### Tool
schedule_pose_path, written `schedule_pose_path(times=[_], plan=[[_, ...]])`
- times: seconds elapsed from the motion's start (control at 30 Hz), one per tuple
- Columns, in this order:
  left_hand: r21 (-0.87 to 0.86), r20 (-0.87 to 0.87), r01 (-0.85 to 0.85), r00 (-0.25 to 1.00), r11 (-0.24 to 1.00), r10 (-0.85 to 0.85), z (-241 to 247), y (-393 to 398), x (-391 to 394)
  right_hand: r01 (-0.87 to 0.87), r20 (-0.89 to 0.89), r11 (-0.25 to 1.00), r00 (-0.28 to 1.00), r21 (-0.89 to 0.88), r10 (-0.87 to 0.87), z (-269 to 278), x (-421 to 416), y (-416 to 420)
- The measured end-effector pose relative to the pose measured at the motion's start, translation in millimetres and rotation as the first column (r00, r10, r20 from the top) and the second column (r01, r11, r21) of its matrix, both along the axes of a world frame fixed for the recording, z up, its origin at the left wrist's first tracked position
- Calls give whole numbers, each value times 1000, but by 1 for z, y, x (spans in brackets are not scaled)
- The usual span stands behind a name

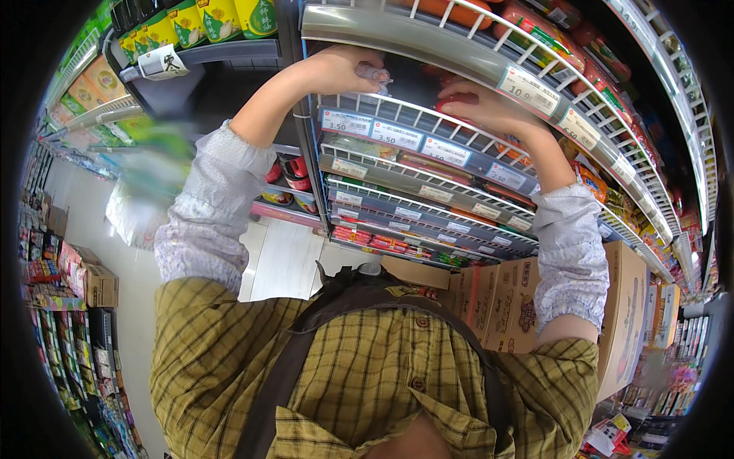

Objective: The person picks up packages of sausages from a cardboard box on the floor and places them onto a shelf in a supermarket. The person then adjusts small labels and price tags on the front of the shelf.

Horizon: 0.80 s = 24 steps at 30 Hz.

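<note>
My left hand (343, 70) reaches onto a wire-fronted shop shelf, its fingers around a small clear-wrapped packet (374, 74) at the shelf's left end. Farther right on the same shelf, my right hand (479, 104) has its thumb and fingers on a red packaged item (457, 101), mostly hidden by the hand. White wire fencing (424, 110) runs along the shelf's front edge, with price tags (395, 135) beneath it. The shelf above partly covers the space behind both hands.
Lower shelves hold packaged sausages (378, 240). Red-wrapped packages (608, 86) fill the upper shelf. Cardboard boxes (510, 304) stand below at the right. Yellow-green bottles (215, 20) stand on a neighbouring shelf at upper left. A tiled aisle (92, 212) extends at left.
</note>
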<state>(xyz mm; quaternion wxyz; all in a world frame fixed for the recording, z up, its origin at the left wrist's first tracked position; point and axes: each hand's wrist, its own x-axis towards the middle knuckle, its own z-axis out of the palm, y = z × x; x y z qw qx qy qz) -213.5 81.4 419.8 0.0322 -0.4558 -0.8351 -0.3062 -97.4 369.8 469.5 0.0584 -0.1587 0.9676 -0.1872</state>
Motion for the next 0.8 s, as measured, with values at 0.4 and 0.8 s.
schedule_pose_path(times=[0.4,0.8], plan=[[90,-16,-199,979,976,202,-31,15,-8,23,-183,993,982,-117,-44,-16,1,6],[-60,-36,-139,990,988,137,-12,14,-8,-47,-347,995,935,88,75,1,14,3]])
